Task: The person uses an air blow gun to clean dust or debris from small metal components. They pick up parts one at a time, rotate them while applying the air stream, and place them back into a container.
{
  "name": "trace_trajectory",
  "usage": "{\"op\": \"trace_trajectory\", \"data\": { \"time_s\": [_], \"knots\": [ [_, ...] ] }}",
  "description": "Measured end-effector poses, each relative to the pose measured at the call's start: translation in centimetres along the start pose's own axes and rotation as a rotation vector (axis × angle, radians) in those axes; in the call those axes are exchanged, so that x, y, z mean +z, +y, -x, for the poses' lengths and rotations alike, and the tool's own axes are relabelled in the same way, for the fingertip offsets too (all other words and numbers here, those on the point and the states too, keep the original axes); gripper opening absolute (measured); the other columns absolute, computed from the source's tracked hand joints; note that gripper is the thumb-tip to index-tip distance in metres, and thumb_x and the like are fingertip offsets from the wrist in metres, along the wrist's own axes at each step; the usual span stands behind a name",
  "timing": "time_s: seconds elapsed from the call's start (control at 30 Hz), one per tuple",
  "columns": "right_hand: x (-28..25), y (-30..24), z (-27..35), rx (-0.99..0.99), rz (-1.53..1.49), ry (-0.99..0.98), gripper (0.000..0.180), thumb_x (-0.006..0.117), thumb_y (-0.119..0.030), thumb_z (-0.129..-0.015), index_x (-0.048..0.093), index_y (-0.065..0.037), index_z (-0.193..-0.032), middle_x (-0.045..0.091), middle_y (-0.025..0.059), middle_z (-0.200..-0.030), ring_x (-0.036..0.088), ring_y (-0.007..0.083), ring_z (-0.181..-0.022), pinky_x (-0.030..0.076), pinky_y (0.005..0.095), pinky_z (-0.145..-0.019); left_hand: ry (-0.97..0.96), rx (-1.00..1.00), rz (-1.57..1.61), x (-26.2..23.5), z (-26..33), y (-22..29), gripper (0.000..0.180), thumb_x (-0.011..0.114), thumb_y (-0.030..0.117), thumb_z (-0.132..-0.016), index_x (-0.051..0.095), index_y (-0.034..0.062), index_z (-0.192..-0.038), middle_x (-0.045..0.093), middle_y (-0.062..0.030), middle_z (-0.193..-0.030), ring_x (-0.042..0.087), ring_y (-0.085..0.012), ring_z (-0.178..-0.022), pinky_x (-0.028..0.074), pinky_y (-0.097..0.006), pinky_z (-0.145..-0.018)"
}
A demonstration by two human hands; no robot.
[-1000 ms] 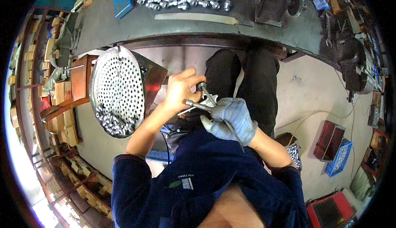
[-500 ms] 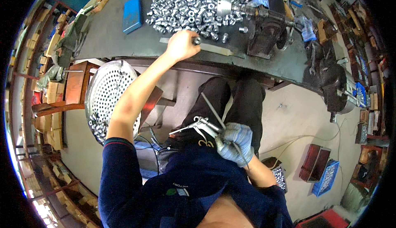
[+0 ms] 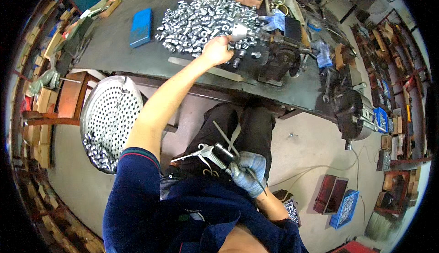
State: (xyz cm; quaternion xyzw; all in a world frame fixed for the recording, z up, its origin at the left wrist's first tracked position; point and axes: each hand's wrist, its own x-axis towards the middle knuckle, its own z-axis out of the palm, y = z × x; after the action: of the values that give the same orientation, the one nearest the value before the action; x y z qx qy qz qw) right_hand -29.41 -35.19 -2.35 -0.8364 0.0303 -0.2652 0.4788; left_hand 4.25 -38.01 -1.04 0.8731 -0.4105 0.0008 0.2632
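My bare left hand (image 3: 217,51) reaches over the bench to the front of the metal pile, its fingers closed by the silver chuck (image 3: 239,31) of a dark bench machine (image 3: 280,61). The fingertips and the small metal fitting in them are hidden from above. A heap of shiny metal fittings (image 3: 199,22) lies just beyond this hand. Low over my lap, my gloved right hand (image 3: 251,173) is wrapped round a silver air blow gun (image 3: 208,153) and a thin metal strip (image 3: 223,135). A long flat file-like bar (image 3: 224,73) lies along the bench's near edge.
A blue box (image 3: 141,27) stands left of the heap. Left of my legs is a perforated metal basin (image 3: 112,111) with several fittings. A bench vise (image 3: 354,113) projects at the bench's right end. On the floor are a blue crate (image 3: 344,209) and a hose (image 3: 315,167).
My left hand, with a fitting showing in it earlier, has moved right and away from me to the chuck. The whole view has shifted; my right hand still grips the blow gun.
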Motion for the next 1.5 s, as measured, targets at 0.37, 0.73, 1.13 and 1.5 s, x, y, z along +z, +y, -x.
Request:
{"op": "trace_trajectory", "data": {
  "time_s": [0.37, 0.73, 1.13, 1.5],
  "knots": [
    [1.5, 0.3, 1.0, 0.109, -0.185, 0.040, 0.017, 0.069, -0.013, -0.070, 0.056, -0.009, -0.061, 0.052, 0.0074, -0.054, 0.050, 0.0213, -0.045, 0.041, 0.0287, -0.047, 0.033, -0.417, 0.197, -17.1, 26.2, -19.7, 0.037, 0.054, 0.006, -0.072, 0.061, 0.0033, -0.108, 0.061, -0.0099, -0.065, 0.059, -0.0163, -0.058, 0.048, -0.030, -0.059],
    [2.5, -2.6, -0.8, 0.079, -0.244, -0.090, 0.033, 0.062, -0.027, -0.084, 0.055, -0.004, -0.062, 0.059, 0.0104, -0.058, 0.056, 0.0179, -0.051, 0.045, 0.0285, -0.051, -0.124, -0.940, -0.492, -22.1, 42.0, -24.4, 0.037, 0.069, 0.023, -0.065, 0.066, 0.0170, -0.101, 0.066, -0.0111, -0.096, 0.063, -0.0289, -0.092, 0.049, -0.039, -0.082],
    [2.3, -1.0, -0.4, 0.096, -0.139, -0.121, 0.019, 0.068, -0.005, -0.067, 0.053, -0.009, -0.057, 0.045, 0.0077, -0.052, 0.047, 0.0230, -0.045, 0.039, 0.0303, -0.045, -0.441, -0.828, -0.762, -18.6, 42.4, -28.6, 0.024, 0.066, 0.023, -0.066, 0.067, 0.0062, -0.083, 0.066, -0.0146, -0.091, 0.063, -0.0290, -0.091, 0.050, -0.040, -0.079],
    [1.4, -0.3, -0.9, 0.027, -0.158, -0.112, 0.020, 0.069, -0.007, -0.068, 0.052, -0.009, -0.057, 0.047, 0.0080, -0.051, 0.049, 0.0234, -0.044, 0.039, 0.0317, -0.044, 0.061, -0.581, -0.586, -19.5, 39.5, -25.9, 0.028, 0.073, 0.024, -0.065, 0.068, 0.0130, -0.091, 0.063, -0.0089, -0.085, 0.062, -0.0287, -0.083, 0.049, -0.039, -0.074]
  ]
}}
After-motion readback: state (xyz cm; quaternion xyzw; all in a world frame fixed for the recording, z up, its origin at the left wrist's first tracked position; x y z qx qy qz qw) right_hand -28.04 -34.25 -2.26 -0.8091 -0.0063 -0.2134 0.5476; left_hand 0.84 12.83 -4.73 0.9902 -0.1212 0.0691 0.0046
